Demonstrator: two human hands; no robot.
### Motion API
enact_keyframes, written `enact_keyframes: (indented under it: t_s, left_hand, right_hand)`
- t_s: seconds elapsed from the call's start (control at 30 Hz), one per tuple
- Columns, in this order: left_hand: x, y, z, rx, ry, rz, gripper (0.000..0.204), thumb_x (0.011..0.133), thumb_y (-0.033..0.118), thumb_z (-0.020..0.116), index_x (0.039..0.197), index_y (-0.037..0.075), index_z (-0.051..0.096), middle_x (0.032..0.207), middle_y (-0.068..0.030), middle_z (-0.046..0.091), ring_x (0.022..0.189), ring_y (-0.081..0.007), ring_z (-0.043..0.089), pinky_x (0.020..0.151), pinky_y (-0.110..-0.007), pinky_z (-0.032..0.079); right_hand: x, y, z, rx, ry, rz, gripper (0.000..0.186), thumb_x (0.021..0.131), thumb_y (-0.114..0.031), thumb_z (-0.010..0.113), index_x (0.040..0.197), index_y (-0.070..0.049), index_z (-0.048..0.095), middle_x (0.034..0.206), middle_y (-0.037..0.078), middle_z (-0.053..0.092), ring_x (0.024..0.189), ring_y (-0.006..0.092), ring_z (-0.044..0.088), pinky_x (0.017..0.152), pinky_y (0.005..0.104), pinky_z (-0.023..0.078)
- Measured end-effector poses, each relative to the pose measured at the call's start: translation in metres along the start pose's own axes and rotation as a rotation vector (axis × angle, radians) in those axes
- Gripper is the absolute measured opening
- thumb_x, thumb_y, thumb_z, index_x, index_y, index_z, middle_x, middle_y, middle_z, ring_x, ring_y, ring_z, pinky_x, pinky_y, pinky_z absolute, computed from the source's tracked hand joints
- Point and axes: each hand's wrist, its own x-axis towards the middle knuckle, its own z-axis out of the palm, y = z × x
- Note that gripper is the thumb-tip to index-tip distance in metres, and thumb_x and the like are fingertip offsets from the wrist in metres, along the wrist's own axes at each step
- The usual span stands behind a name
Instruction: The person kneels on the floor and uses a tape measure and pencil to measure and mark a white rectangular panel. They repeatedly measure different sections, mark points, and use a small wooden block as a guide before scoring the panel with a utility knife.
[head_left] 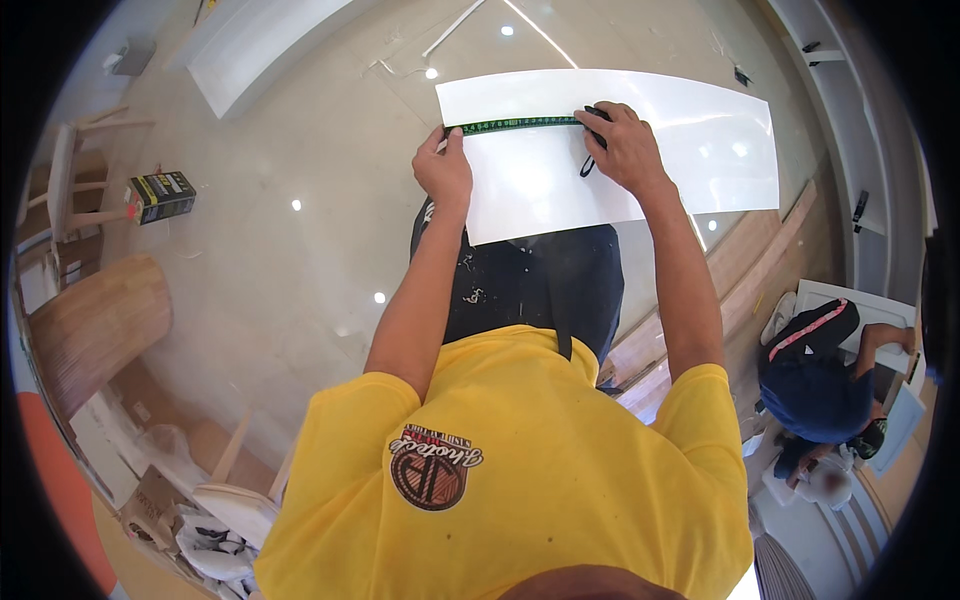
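Note:
A glossy white sheet [560, 180] lies in front of me, its near edge over my legs. Across its upper left part stretches the green blade of a tape measure [530, 125]. My left hand [443, 170] pinches the blade's end at the sheet's left edge, thumb and fingers closed on it. My right hand [622, 145] is closed around the tape measure's black case near the sheet's middle, and a dark wrist strap hangs below it. The palm hides most of the case.
Long wooden boards [760, 250] lie to the right of the sheet. Another person [820, 375] bends over white panels at the far right. At the left are a dark rectangular can [162, 197], a wooden chair [100, 305] and cardboard. A white panel [260, 50] stands at the upper left.

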Motion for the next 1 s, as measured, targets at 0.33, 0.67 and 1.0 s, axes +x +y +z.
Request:
enact_keyframes:
  t_s: [0.33, 0.67, 1.0]
  left_hand:
    - [-0.015, -0.015, 0.019, 0.156, 0.052, 0.144, 0.044, 0.1, 0.022, 0.068, 0.129, -0.01, 0.067, 0.123, -0.0254, 0.066, 0.115, -0.0399, 0.064, 0.103, -0.046, 0.05]
    - [-0.018, -0.014, 0.019, 0.231, 0.034, 0.143, 0.045, 0.101, 0.02, 0.064, 0.132, -0.012, 0.063, 0.128, -0.0253, 0.062, 0.119, -0.0412, 0.062, 0.104, -0.046, 0.05]
    - [-0.018, -0.012, 0.019, 0.166, 0.043, 0.162, 0.043, 0.1, 0.021, 0.067, 0.129, -0.01, 0.065, 0.124, -0.0255, 0.062, 0.117, -0.0417, 0.062, 0.102, -0.046, 0.05]
  right_hand:
    - [-0.016, -0.007, 0.028, -0.094, 0.237, 0.001, 0.038, 0.087, -0.022, 0.076, 0.125, -0.025, 0.074, 0.132, 0.006, 0.063, 0.128, 0.0312, 0.056, 0.098, 0.0513, 0.046]
    - [-0.022, -0.014, 0.035, -0.15, 0.292, 0.018, 0.042, 0.089, -0.023, 0.074, 0.131, -0.025, 0.069, 0.137, 0.009, 0.06, 0.134, 0.0357, 0.051, 0.112, 0.0585, 0.036]
    - [-0.02, -0.022, 0.023, -0.129, 0.122, 0.083, 0.042, 0.093, -0.022, 0.073, 0.135, -0.018, 0.067, 0.143, 0.016, 0.058, 0.141, 0.0402, 0.047, 0.12, 0.0682, 0.024]
